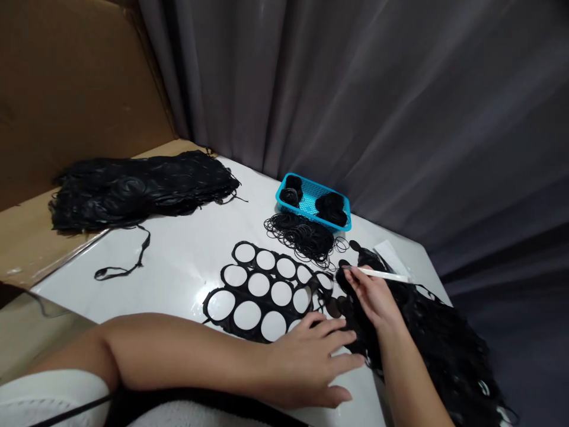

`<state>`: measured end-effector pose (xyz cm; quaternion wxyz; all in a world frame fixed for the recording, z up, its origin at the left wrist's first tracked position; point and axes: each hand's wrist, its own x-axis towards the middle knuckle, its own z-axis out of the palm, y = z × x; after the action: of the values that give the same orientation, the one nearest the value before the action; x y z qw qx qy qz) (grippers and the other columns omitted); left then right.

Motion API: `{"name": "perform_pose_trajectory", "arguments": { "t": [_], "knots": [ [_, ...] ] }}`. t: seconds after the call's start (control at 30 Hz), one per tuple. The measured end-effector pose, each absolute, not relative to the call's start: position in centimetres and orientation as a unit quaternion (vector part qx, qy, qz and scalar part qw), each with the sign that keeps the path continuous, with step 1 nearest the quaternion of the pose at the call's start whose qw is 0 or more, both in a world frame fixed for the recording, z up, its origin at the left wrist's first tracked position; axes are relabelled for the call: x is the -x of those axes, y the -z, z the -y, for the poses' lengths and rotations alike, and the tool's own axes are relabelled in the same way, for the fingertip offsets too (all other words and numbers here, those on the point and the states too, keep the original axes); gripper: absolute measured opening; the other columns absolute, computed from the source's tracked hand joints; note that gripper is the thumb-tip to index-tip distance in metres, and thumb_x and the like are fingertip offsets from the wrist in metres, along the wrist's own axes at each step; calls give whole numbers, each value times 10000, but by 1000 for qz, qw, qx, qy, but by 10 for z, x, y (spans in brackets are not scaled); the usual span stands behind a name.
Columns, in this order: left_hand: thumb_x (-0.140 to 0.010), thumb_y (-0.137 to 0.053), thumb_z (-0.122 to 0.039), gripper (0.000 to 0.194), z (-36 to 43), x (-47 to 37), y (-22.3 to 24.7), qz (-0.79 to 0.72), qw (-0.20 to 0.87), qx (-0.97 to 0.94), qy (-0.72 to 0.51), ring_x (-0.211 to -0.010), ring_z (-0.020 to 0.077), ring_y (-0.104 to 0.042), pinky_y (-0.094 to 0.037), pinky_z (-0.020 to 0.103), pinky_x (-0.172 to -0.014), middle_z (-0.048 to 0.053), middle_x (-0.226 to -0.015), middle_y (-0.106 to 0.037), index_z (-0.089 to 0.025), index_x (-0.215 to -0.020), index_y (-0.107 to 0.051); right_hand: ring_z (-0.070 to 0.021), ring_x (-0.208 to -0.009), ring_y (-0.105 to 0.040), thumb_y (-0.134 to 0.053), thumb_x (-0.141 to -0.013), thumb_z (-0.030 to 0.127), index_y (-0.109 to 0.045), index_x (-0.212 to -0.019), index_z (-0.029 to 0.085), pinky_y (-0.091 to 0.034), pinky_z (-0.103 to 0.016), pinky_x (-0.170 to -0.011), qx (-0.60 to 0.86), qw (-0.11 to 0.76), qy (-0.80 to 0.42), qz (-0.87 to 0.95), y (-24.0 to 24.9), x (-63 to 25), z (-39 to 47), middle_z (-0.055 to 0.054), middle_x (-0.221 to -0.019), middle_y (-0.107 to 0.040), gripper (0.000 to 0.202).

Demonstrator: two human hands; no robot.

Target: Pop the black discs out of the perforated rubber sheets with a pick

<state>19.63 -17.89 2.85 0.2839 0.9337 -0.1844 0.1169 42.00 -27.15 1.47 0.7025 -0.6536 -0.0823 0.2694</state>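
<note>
A thin black sheet with rows of round holes (242, 284) lies on the white table, which shows through the holes. My left hand (315, 359) is over the sheet's near right edge, palm down, its fingers spread and holding nothing. Just beyond it, my right hand (373, 293) pinches a slim white-handled tool (386, 274), its dark tip pointing left; I cannot make out its exact kind. Several small black discs (335, 306) lie between the hands. Under and beside my right hand spreads a large heap of black sheet material (444, 350), partly hidden by the forearm.
A blue plastic basket (311, 203) at the back holds black ring bundles. In front of it lies a pile of thin black rings (302, 235). A thick black stack (142, 190) is at the back left, with a loose black strip (144, 249) nearby. Grey curtain (355, 89) hangs behind.
</note>
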Motion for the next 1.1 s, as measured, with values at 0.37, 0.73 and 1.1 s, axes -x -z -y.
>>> {"name": "perform_pose_trajectory", "arguments": {
  "t": [0.37, 0.73, 1.1],
  "knots": [
    [-1013, -474, -570, 645, 7, -162, 20, 17, 128, -991, -34, -1520, 359, -153, -67, 633, -1176, 114, -1632, -266, -272, -1559, -303, -168, -1024, -709, -544, -888, 14, -607, -1077, 121, -664, -226, -810, 366, 828, -367, -213, -25, -347, 269, -137, -1131, -652, 226],
    [-987, -582, -457, 564, 25, -169, 2, 89, 110, -988, -67, -1446, 322, -369, -248, 457, -1195, 168, -1538, -430, -129, -1434, -480, -147, -949, -709, -580, -889, 27, -601, -1020, 172, -669, -206, -754, 375, 823, -383, -187, -30, -346, 217, -93, -1066, -652, 196],
    [-1008, -536, -458, 577, 31, -158, 18, 84, 128, -985, -81, -1470, 327, -325, -209, 482, -1213, 155, -1582, -364, -125, -1468, -440, -122, -879, -697, -476, -941, 33, -596, -1053, 171, -668, -192, -690, 351, 865, -308, -182, -60, -369, 210, -81, -1030, -648, 215]
  ]
}}
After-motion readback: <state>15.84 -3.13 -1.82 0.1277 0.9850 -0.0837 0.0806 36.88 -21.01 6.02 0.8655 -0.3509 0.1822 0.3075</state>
